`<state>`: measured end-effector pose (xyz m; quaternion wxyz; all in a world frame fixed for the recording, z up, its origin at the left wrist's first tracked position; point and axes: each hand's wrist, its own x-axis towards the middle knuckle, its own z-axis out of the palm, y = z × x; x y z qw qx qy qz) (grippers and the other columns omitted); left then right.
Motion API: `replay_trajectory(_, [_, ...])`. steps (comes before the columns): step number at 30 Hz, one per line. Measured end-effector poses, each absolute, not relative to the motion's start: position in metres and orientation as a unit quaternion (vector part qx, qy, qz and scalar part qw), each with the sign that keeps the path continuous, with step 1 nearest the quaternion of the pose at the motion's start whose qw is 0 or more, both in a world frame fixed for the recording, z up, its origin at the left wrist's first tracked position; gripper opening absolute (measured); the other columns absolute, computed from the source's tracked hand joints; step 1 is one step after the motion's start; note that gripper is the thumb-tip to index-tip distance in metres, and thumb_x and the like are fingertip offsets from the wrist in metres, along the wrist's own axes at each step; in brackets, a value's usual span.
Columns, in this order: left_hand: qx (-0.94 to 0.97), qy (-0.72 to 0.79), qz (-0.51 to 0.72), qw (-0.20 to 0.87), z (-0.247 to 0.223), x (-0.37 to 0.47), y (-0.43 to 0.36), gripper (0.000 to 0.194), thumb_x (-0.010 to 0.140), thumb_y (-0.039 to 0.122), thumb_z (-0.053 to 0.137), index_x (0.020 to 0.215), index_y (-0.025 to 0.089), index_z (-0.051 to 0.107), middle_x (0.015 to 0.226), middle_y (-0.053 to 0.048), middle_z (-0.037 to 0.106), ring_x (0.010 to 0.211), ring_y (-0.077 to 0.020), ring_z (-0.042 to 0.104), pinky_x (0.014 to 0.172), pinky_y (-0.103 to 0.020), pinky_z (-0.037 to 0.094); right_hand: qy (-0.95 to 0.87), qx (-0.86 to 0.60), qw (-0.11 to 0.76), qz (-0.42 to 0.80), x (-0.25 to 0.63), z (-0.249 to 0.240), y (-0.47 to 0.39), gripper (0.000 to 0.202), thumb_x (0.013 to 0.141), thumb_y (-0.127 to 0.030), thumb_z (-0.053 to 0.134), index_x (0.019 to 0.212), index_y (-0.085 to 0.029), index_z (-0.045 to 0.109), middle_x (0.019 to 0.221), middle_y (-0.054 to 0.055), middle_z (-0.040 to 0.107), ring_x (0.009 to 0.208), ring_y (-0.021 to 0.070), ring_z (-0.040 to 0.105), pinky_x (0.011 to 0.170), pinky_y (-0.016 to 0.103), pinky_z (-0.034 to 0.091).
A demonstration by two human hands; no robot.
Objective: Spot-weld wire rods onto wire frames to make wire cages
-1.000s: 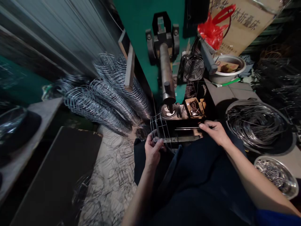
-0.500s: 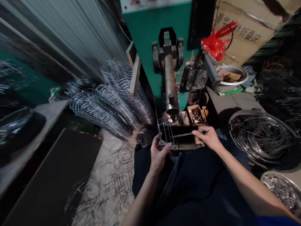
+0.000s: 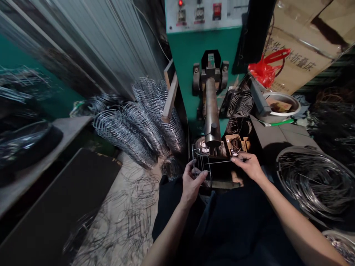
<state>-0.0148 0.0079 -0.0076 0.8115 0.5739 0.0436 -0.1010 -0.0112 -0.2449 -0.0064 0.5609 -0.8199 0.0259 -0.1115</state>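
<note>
Left hand [image 3: 192,181] grips wire frame [image 3: 202,166]; right hand [image 3: 249,166] pinches thin rod [image 3: 220,162], its far tip apparently near the frame. Lower-right bowl [image 3: 341,244] is cut off.

The left forearm [image 3: 169,226] rises from the near edge and leans to the right toward its wrist [image 3: 185,204]. The left hand [image 3: 192,184] is cupped, its fingers bent and its thumb [image 3: 202,178] angled toward the far right. From the near right corner, the right forearm [image 3: 291,214] slants far and left. The right hand [image 3: 249,167] points left, thumb and forefinger pinched together, knuckles bent. Both forearms are bare, and the hands are apart, the right slightly farther away.
</note>
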Motion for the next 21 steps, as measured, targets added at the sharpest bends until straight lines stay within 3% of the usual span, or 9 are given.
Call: replay_trajectory(21, [0.559,0.037,-0.094,0.823,-0.001,0.007,-0.005,0.075,0.068,0.037,0.084,0.128,0.017,0.043,0.065,0.011,0.050,0.041,-0.0061,0.049,0.040,-0.023,0.051,0.032,-0.829,0.546,-0.117,0.011,-0.001,-0.258,0.056,0.077,-0.059,0.071,0.052,-0.019,0.039,0.056,-0.003,0.034,0.057,0.0130,0.032,0.056,0.028,0.025])
